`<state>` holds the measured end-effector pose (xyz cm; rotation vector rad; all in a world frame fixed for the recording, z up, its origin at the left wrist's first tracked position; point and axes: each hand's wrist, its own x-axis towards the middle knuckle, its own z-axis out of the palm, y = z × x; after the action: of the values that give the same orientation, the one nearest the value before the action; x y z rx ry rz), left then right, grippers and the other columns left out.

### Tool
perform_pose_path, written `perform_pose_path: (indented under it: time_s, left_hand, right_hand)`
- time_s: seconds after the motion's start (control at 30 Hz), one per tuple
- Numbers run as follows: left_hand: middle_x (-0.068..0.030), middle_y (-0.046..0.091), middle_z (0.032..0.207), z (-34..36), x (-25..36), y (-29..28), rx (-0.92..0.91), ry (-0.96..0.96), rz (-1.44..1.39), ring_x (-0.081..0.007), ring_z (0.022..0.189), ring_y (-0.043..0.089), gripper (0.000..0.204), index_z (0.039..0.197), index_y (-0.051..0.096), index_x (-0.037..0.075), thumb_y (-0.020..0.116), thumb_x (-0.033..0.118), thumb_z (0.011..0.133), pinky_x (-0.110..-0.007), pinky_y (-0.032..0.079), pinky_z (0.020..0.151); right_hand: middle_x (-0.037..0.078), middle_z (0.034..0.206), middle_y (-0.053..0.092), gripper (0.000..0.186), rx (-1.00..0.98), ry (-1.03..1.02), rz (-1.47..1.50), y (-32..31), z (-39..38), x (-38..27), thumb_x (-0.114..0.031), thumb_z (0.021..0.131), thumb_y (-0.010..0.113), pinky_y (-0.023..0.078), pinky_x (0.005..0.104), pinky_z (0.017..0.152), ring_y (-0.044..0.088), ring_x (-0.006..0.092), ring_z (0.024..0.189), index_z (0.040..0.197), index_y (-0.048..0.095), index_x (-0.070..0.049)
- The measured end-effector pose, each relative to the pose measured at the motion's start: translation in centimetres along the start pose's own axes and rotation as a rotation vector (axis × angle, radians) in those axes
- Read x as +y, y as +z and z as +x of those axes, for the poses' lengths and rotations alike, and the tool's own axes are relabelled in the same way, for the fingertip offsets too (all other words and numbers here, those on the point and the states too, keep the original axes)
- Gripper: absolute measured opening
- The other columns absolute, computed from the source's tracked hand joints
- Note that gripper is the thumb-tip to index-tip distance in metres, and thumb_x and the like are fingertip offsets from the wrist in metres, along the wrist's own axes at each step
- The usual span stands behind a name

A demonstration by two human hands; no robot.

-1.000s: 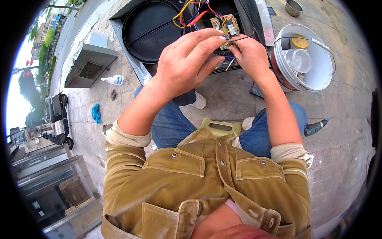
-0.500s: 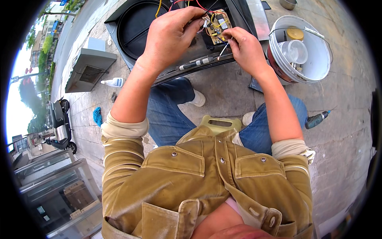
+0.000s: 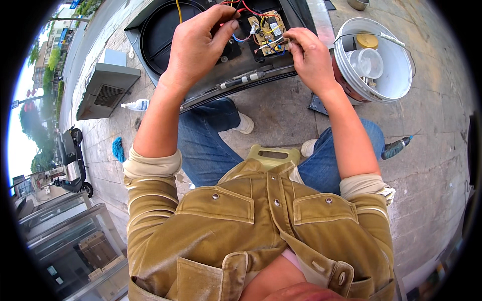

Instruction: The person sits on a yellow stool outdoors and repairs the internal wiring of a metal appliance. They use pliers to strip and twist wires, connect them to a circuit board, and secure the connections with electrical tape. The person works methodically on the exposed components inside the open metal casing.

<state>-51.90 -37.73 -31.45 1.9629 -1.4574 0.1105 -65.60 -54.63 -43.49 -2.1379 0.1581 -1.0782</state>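
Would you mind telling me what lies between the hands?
The head view shows a circuit board and coloured wires between the left hand and right hand.

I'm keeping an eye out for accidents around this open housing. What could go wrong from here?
The right hand is working at the edge of the circuit board, so a slip might damage its parts. Coloured wires lie loose near the left hand; one could snag and pull free. The white bucket stands close on the right, so a wide elbow swing may knock it.
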Motion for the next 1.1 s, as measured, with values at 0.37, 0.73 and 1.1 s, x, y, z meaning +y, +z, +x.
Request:
perform_pose_path:
  time_s: [0.37,0.73,1.1]
  left_hand:
    - [-0.0055,0.070,0.089,0.1,0.0,0.1,-0.010,0.015,0.004,-0.0086,0.085,0.066,0.018,0.107,0.064,-0.001,0.064,0.005,0.091,-0.022,0.050,0.077]
    - [-0.0066,0.070,0.088,0.0,0.1,0.2,-0.014,0.007,0.031,-0.0091,0.084,0.066,0.018,0.107,0.063,-0.001,0.064,0.004,0.090,-0.023,0.051,0.076]
    - [-0.0080,0.071,0.089,0.0,0.1,0.0,-0.021,-0.003,0.064,-0.0107,0.085,0.068,0.018,0.107,0.063,-0.002,0.064,0.003,0.089,-0.023,0.051,0.076]
  right_hand:
    - [0.016,0.104,0.066,0.023,-0.168,0.061,-0.105,0.8,0.7,0.6,-0.007,0.090,0.058,0.051,0.0361,0.078,0.064,0.0319,0.090,0.112,0.064,-0.002]
    - [0.016,0.112,0.064,0.033,-0.059,-0.073,-0.097,1.1,0.3,1.0,0.005,0.084,0.051,0.051,0.0389,0.086,0.062,0.0340,0.101,0.115,0.062,-0.001]
    - [0.016,0.091,0.062,0.037,-0.082,0.083,-0.172,1.6,0.7,1.3,0.005,0.086,0.047,0.051,0.0354,0.074,0.061,0.0293,0.078,0.122,0.056,0.001]
